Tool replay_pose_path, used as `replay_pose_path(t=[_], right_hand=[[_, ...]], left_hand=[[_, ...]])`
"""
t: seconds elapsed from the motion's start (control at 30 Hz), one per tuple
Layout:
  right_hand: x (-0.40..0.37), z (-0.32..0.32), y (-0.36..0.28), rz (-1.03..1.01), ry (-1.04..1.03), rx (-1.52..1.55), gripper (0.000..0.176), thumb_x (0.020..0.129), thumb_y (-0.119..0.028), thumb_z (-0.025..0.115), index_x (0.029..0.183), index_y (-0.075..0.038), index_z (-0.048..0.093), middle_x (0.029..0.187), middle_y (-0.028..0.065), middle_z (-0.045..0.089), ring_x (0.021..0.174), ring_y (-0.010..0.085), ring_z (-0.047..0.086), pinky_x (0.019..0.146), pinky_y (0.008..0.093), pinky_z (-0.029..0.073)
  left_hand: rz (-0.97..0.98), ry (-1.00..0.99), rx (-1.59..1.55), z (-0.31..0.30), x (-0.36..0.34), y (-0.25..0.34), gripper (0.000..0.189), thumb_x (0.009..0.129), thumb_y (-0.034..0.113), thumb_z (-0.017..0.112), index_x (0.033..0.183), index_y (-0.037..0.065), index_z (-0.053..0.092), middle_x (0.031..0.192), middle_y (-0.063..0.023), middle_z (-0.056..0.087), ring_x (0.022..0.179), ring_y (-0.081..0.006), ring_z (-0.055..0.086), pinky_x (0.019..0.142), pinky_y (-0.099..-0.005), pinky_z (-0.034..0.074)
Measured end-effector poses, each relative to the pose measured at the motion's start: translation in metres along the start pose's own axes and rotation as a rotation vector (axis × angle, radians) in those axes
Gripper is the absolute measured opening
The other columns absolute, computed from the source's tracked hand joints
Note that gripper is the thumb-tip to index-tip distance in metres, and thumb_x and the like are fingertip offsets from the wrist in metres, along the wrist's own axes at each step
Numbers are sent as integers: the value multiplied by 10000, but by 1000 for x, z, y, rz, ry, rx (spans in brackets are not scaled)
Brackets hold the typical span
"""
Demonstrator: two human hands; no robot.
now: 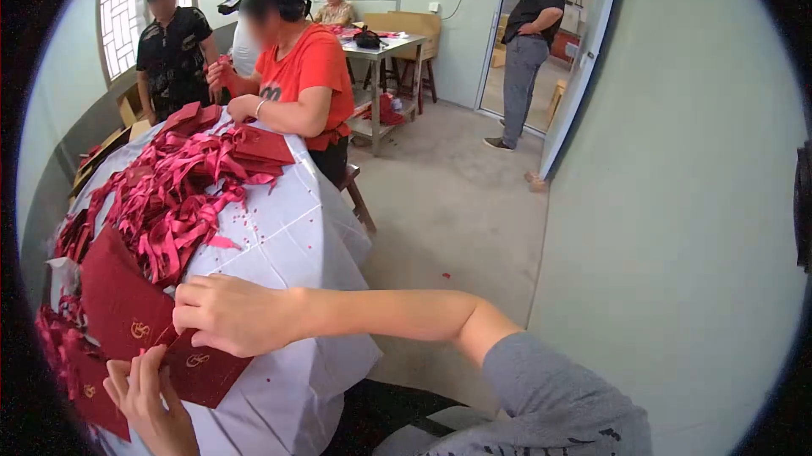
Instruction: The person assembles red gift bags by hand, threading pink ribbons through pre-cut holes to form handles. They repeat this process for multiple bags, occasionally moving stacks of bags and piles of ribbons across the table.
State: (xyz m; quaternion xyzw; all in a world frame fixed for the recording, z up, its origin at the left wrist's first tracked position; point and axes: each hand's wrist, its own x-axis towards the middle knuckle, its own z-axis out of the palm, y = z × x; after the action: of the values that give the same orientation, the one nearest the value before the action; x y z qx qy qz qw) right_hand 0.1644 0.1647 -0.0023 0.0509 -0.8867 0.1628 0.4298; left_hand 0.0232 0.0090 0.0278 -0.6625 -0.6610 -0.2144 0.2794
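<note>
Dark red fabric pouches with gold emblems lie at the near end of the table. One pouch stands tilted, and another pouch lies partly under my right hand. My right fingers are bent and pinched together at the pouches' meeting edges; what lies between them is hidden. Just below, my left hand has its thumb and fingertips close together, with a bit of red at the tips that is too small to name. A further pouch is beside my left hand.
A heap of red ribbons covers much of the white tablecloth, with small red scraps around. Across the table, a person in red handles something small. Other people stand or sit farther back. A wooden stool stands beside the table.
</note>
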Motion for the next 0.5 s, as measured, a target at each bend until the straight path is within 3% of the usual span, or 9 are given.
replay_pose_path(t=[0.03, 0.1, 0.17, 0.23, 0.3, 0.5], right_hand=[[1, 1, 0, -1, -1, -38, 195, 709, -155, 662, 816, -41, 546, 844, 120, 518, 848, 290, 517, 751, 387, 427], [-1, 0, -3, 15, -36, -78, 196, 723, -155, 659, 834, -46, 541, 871, 112, 519, 867, 277, 514, 752, 383, 419], [-1, 0, -5, 31, -69, -117, 197, 738, -156, 656, 853, -51, 536, 899, 104, 520, 886, 265, 512, 753, 379, 411], [-2, 3, -7, 52, -52, -162, 204, 737, -178, 660, 849, -61, 536, 902, 98, 520, 895, 258, 511, 757, 378, 401], [-2, 5, -5, 50, -29, -169, 199, 726, -180, 661, 833, -62, 543, 879, 103, 513, 883, 267, 512, 743, 386, 402], [-2, 3, -3, 44, -33, -102, 195, 716, -185, 661, 822, -65, 549, 852, 109, 506, 863, 278, 517, 737, 401, 408]], left_hand=[[45, 41, 130, 2, 0, 1, 187, 783, 45, 525, 963, 45, 576, 942, -95, 582, 935, -307, 477, 903, -447, 320], [-40, -39, 94, -9, 0, 12, 179, 768, 15, 547, 945, 28, 573, 886, -109, 584, 865, -269, 521, 857, -394, 381], [-86, -180, 17, -22, 6, 21, 143, 893, 98, 541, 1018, 45, 586, 921, -129, 646, 679, -247, 636, 530, -318, 480], [13, -68, -102, -15, 4, 10, 154, 912, 95, 487, 1044, 63, 560, 895, -120, 627, 608, -246, 608, 512, -332, 467], [-166, -255, -274, -14, 2, 5, 159, 914, 85, 489, 1052, 52, 559, 850, -124, 620, 532, -219, 569, 485, -323, 447], [-176, -251, -466, -18, -5, -2, 175, 915, 77, 507, 1073, 49, 577, 756, -125, 603, 476, -151, 511, 453, -285, 412]])
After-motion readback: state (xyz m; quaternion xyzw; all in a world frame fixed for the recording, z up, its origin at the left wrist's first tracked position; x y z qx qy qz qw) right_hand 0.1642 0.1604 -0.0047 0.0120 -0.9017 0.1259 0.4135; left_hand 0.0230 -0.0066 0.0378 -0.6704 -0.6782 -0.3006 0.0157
